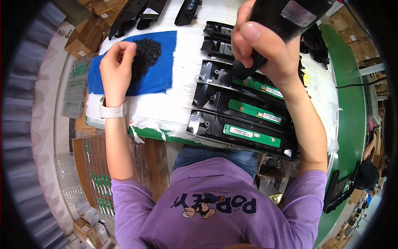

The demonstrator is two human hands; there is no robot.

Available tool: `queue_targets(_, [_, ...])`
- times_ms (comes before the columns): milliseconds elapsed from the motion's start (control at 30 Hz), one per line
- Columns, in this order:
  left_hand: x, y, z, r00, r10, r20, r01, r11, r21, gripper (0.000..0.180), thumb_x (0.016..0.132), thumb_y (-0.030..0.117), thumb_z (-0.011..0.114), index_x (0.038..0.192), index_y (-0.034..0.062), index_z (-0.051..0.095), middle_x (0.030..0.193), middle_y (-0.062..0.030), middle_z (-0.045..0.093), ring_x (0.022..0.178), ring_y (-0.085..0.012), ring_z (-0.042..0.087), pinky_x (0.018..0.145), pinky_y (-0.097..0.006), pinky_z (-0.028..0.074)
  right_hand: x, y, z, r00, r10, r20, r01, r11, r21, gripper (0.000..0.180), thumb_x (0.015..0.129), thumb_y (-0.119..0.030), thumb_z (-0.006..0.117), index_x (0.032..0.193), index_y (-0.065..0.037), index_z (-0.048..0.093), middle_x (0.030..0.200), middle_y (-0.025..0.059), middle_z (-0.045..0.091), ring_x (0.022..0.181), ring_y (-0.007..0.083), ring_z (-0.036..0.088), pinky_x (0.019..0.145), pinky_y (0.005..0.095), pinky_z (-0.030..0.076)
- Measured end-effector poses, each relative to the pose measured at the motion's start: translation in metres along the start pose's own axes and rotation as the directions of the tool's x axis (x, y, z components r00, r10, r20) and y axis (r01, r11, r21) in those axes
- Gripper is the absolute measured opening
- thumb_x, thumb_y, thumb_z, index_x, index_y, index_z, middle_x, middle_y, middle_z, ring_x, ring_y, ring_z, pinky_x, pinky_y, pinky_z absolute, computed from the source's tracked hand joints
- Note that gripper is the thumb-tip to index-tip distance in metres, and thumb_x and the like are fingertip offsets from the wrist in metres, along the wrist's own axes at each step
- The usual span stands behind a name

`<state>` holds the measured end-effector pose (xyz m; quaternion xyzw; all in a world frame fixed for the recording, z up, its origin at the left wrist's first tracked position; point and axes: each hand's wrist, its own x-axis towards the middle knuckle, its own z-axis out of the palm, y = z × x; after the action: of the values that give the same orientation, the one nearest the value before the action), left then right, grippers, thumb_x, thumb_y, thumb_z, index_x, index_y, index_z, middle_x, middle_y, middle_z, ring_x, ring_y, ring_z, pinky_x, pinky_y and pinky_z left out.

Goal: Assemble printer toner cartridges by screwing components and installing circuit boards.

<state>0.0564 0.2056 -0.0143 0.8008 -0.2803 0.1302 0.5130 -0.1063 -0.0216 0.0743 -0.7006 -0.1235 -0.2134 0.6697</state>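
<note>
My right hand [271,52] is wrapped round a black electric screwdriver [282,18] with a pale label on its body. The tool's dark nose points down at a black plastic housing [211,71], by the left end of its green circuit board [255,86]. At the left, my left hand [114,62] has thumb and forefinger pinched together beside a heap of tiny black screws [147,54]; anything between the fingertips is too small to make out. The heap lies on a blue cloth [166,76]. Nearer me sit two more housings with green boards [253,111].
More black housings [217,45] lie behind in a row, and others [188,12] along the far edge. White sheeting [186,54] covers the green-edged table. Cardboard boxes [87,39] and trays of green boards [74,97] stand at the left. A black cable [360,85] runs off right.
</note>
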Motion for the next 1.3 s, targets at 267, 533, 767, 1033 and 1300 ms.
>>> queue_targets(267, [0.001, 0.003, 0.001, 0.809, -0.218, 0.546, 0.543, -0.081, -0.836, 0.014, 0.087, 0.013, 0.05, 0.077, 0.0043, 0.046, 0.072, -0.0032, 0.042, 0.066, -0.0137, 0.04, 0.058, -0.025, 0.036, -0.005, 0.012, -0.003, 0.998, -0.004, 0.06, 0.006, 1.0, -0.026, 0.033, 0.076, -0.026, 0.068, 0.08, -0.002, 0.047, 0.054, 0.0044, 0.047, 0.041, 0.0112, 0.043, 0.039, 0.0226, 0.035])
queue_targets(533, [-0.017, 0.059, 0.045, 0.709, -0.112, 0.696, 0.705, 0.092, -0.703, 0.014, 0.09, 0.012, 0.055, 0.089, -0.0009, 0.059, 0.077, -0.0053, 0.059, 0.06, -0.0075, 0.047, 0.052, -0.021, 0.04, -0.013, -0.021, -0.023, 0.972, -0.197, 0.131, 0.175, 0.971, 0.165, 0.041, 0.081, -0.038, 0.059, 0.098, -0.003, 0.047, 0.058, -0.0005, 0.045, 0.043, 0.0104, 0.042, 0.048, 0.0257, 0.038])
queue_targets(767, [-0.026, 0.101, 0.092, 0.567, 0.117, 0.815, 0.801, 0.149, -0.579, 0.008, 0.09, 0.011, 0.057, 0.094, 0.004, 0.057, 0.082, -0.0031, 0.058, 0.063, -0.0052, 0.045, 0.057, -0.018, 0.039, -0.039, -0.049, -0.044, 0.916, -0.32, -0.243, 0.4, 0.661, 0.634, 0.045, 0.08, -0.042, 0.059, 0.104, -0.005, 0.05, 0.067, -0.003, 0.044, 0.052, 0.0092, 0.043, 0.063, 0.0269, 0.036])
queue_targets(1033, [-0.037, 0.119, 0.107, 0.485, 0.186, 0.854, 0.788, 0.33, -0.52, 0.013, 0.091, 0.015, 0.058, 0.095, 0.003, 0.056, 0.08, -0.0028, 0.057, 0.058, -0.0046, 0.039, 0.053, -0.018, 0.033, -0.056, -0.05, -0.079, 0.902, -0.417, -0.11, 0.419, 0.788, 0.452, 0.046, 0.079, -0.042, 0.058, 0.103, -0.004, 0.051, 0.068, -0.0029, 0.044, 0.055, 0.0099, 0.042, 0.066, 0.0284, 0.036])
queue_targets(1300, [-0.042, 0.114, 0.108, 0.541, 0.102, 0.835, 0.672, 0.544, -0.502, 0.014, 0.081, 0.012, 0.07, 0.09, 0.0045, 0.062, 0.075, 0.0018, 0.059, 0.06, -0.0021, 0.047, 0.054, -0.015, 0.038, -0.056, -0.041, -0.078, 0.926, -0.375, -0.035, 0.343, 0.802, 0.488, 0.045, 0.081, -0.041, 0.055, 0.106, -0.004, 0.05, 0.071, -0.0019, 0.045, 0.058, 0.0105, 0.043, 0.068, 0.0291, 0.035])
